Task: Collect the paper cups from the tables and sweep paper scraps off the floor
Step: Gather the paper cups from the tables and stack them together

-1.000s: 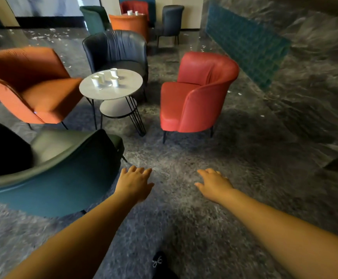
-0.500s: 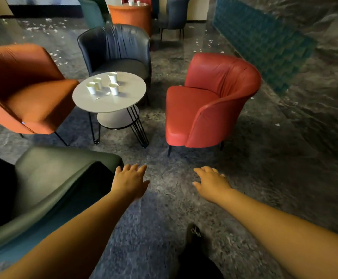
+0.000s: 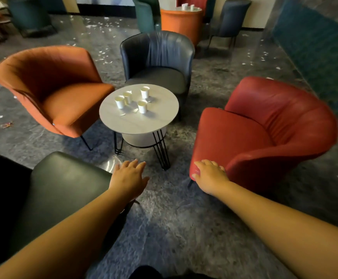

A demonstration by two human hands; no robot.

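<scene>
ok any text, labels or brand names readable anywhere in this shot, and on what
None can be read.
Paper cups on the round table: plain white, no print visible.
Small reddish wrapper on the floor at left: may carry print, but too small and blurred to read.
Cups on the far table: too small to tell.
Chairs, wall and floor show no signs or labels.

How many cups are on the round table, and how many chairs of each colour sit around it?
Paper cups on the round table: 4 ()
Orange chair: 1
Dark grey chair: 1
Red chair: 1
Dark green chair: 1
Total: 4 cups and 4 chairs, 8 things.
</scene>
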